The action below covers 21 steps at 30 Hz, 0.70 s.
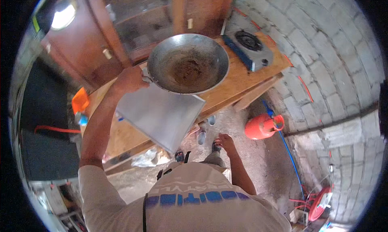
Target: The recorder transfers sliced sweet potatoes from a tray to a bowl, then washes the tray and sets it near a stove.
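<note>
A large metal wok (188, 62), browned at the bottom of its inside, is tilted so that its bowl faces me. My left hand (132, 79) grips the wok's loop handle at its left side. Beneath and nearer to me, a flat grey metal sheet or tray (160, 110) lies on the wooden table (130, 132) and juts past its front edge. My right hand (225, 142) hangs low beside my right leg. Its fingers look curled, but whether they enclose anything small is not clear.
A single-burner gas stove (248, 50) stands at the table's right end. On the floor to the right is a red gas cylinder (257, 127) with a blue hose (289, 156). An orange plastic object (80, 101) sits at the left end. Wooden cabinets (81, 38) and a block wall (303, 35) border the table.
</note>
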{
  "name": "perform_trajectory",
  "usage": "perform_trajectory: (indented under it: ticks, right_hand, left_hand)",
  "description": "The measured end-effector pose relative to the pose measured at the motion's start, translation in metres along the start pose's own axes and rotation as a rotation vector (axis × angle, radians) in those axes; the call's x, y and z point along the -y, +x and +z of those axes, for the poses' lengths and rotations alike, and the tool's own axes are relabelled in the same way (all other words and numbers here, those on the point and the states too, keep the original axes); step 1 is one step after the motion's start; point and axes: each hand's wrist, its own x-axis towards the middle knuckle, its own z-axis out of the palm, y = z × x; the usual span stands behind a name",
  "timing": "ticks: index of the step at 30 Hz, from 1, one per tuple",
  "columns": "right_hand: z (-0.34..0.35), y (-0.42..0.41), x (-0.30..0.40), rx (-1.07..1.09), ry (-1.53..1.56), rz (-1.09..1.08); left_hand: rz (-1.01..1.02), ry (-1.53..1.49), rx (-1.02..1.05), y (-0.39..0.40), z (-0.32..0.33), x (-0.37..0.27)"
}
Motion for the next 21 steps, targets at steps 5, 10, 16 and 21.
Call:
perform_trajectory:
  ticks: [5,10,16,21]
  right_hand:
    - [-0.151,-0.015,-0.045,-0.314,0.120,0.215]
    - [-0.276,-0.004,-0.132,-0.441,0.033,0.410]
    - [-0.361,-0.020,-0.161,-0.430,0.050,0.614]
    - [-0.417,-0.013,-0.149,-0.437,0.072,0.717]
  left_hand:
    - [0.024,-0.087,-0.044,0.126,-0.001,-0.087]
    - [0.086,-0.158,-0.247,0.280,0.005,-0.198]
    - [0.116,-0.130,-0.174,0.377,-0.017,-0.283]
    - [0.118,-0.096,-0.215,0.436,-0.017,-0.327]
